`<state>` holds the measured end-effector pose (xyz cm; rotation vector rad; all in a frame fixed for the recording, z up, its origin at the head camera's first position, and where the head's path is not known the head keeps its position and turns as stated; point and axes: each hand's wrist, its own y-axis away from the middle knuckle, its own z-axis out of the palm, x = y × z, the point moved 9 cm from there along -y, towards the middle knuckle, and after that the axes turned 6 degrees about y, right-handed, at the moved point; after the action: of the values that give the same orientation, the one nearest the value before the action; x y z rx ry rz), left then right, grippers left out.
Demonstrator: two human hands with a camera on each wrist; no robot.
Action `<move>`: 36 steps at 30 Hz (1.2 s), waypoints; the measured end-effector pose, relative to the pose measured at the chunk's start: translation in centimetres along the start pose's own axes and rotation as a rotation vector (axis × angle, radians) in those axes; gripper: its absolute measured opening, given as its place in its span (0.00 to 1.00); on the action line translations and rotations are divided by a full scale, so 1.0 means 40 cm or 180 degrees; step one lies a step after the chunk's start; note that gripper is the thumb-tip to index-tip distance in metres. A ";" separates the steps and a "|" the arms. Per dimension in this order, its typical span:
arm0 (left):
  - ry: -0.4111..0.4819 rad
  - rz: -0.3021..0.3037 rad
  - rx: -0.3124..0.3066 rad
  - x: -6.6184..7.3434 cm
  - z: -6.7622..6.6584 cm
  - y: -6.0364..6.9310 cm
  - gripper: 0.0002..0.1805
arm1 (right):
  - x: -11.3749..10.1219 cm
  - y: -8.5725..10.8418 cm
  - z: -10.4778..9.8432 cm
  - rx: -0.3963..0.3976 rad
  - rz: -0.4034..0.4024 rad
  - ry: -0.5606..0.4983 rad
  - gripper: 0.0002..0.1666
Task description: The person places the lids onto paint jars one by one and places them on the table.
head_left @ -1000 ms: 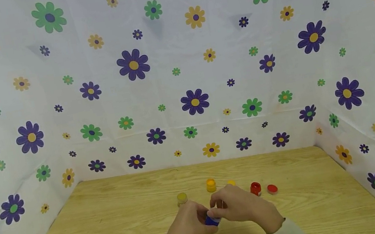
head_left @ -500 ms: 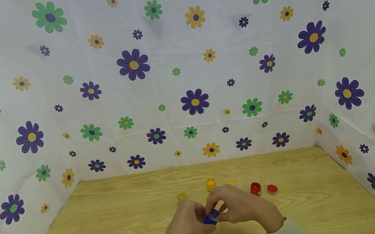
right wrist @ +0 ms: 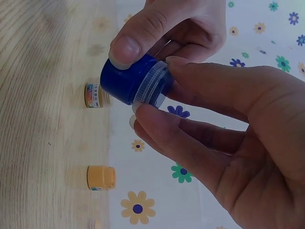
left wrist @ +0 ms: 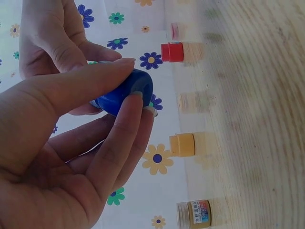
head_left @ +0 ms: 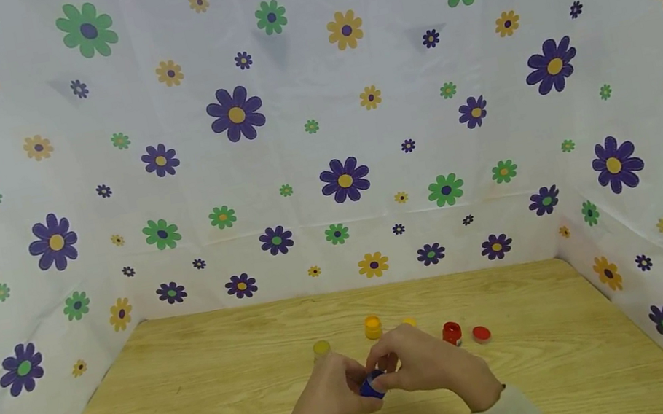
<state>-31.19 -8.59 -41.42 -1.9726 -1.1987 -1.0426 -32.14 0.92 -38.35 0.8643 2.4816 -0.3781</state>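
Both hands are on a small blue paint jar (head_left: 371, 386), held tilted above the table. My left hand (head_left: 328, 398) grips the blue body between thumb and fingers, as the left wrist view shows closely. The clear ribbed lid (right wrist: 151, 83) sits on the jar's mouth in the right wrist view. Thumb and fingers of my right hand (head_left: 425, 360) pinch this lid. Just beyond the hands stands a mustard paint jar (left wrist: 194, 213) with its lid on. Part of the blue jar is hidden behind fingers.
On the wooden table (head_left: 204, 392), an orange jar (head_left: 373, 327) stands without a lid behind the hands, a yellow lid (head_left: 409, 323) near it. To the right are an open red jar (head_left: 452, 334) and its red lid (head_left: 481, 334). A flowered cloth (head_left: 320, 142) surrounds the table.
The right hand's fingers have shifted back and forth around the lid, showing more of it half a second ago. The left hand keeps the jar in nearly the same place.
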 end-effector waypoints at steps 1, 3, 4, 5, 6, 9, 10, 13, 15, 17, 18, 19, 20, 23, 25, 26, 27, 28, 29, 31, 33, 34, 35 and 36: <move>0.0000 0.0013 0.0001 0.001 0.000 0.000 0.07 | 0.000 0.000 0.000 0.0004 -0.0007 0.0024 0.08; 0.0001 0.0044 0.0004 0.002 0.001 -0.001 0.06 | 0.000 0.000 0.000 0.0011 -0.0014 0.0058 0.08; 0.0003 0.0060 0.0004 0.002 0.001 -0.002 0.06 | 0.000 0.000 0.001 0.0013 -0.0016 0.0070 0.08; 0.0008 0.0072 0.0002 0.003 0.001 -0.002 0.06 | 0.001 0.000 0.001 0.0014 -0.0015 0.0073 0.08; 0.0012 0.0076 0.0001 0.002 0.002 -0.002 0.06 | 0.001 0.000 0.002 0.0012 -0.0007 0.0071 0.08; 0.0019 0.0084 -0.0004 0.001 0.002 -0.003 0.06 | 0.003 -0.001 0.003 -0.0008 0.0019 0.0054 0.09; 0.0016 0.0081 -0.0004 0.000 0.002 -0.003 0.06 | 0.003 -0.001 0.003 -0.0018 0.0023 0.0048 0.09; 0.0003 0.0065 -0.0008 -0.002 0.002 -0.003 0.06 | 0.005 -0.001 0.003 -0.0043 0.0042 0.0015 0.09; -0.0004 0.0044 -0.0011 -0.004 0.002 -0.003 0.07 | 0.005 -0.001 0.000 -0.0034 0.0050 -0.0012 0.10; -0.0003 0.0016 -0.0013 -0.005 0.001 -0.003 0.07 | 0.005 -0.001 -0.003 -0.0008 0.0049 -0.0039 0.10; -0.0001 0.0008 -0.0014 -0.005 0.001 -0.002 0.07 | 0.005 -0.001 -0.005 0.0009 0.0048 -0.0059 0.10; -0.0001 0.0001 -0.0010 -0.005 0.000 -0.002 0.07 | 0.005 0.000 -0.006 0.0022 0.0044 -0.0085 0.10; 0.0003 -0.0001 -0.0007 -0.004 -0.001 -0.001 0.07 | 0.004 0.000 -0.007 0.0031 0.0025 -0.0111 0.10; 0.0005 0.0008 0.0011 -0.001 -0.004 0.002 0.08 | -0.003 0.001 -0.004 0.0025 -0.0076 -0.0218 0.11; -0.0005 0.0019 0.0028 0.002 -0.006 0.003 0.09 | -0.009 0.001 -0.003 0.0013 -0.0164 -0.0266 0.11; -0.0006 0.0019 0.0034 0.003 -0.006 0.003 0.09 | -0.012 0.001 -0.002 0.0007 -0.0207 -0.0278 0.11; -0.0009 0.0016 0.0038 0.003 -0.007 0.003 0.09 | -0.014 0.001 -0.002 0.0002 -0.0236 -0.0292 0.11; -0.0013 0.0014 0.0040 0.004 -0.007 0.003 0.09 | -0.016 0.001 -0.002 -0.0001 -0.0252 -0.0297 0.11; -0.0015 0.0017 0.0045 0.004 -0.007 0.003 0.09 | -0.016 0.001 -0.001 -0.0003 -0.0261 -0.0299 0.11; -0.0015 0.0017 0.0045 0.005 -0.007 0.004 0.09 | -0.017 0.001 -0.001 -0.0008 -0.0265 -0.0305 0.10; -0.0002 0.0014 0.0041 0.006 -0.007 0.004 0.09 | -0.016 0.001 0.000 -0.0018 -0.0252 -0.0302 0.09; 0.0004 0.0013 0.0042 0.006 -0.008 0.004 0.09 | -0.015 0.001 0.000 -0.0023 -0.0243 -0.0301 0.09; 0.0008 0.0011 0.0042 0.006 -0.008 0.004 0.08 | -0.014 0.000 0.001 -0.0026 -0.0231 -0.0294 0.09; 0.0011 0.0004 0.0038 0.005 -0.007 0.004 0.08 | -0.013 0.000 0.001 -0.0030 -0.0215 -0.0290 0.09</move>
<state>-31.07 -8.82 -41.11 -1.9612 -1.1989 -1.0355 -31.77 0.62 -38.11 0.7441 2.4309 -0.4192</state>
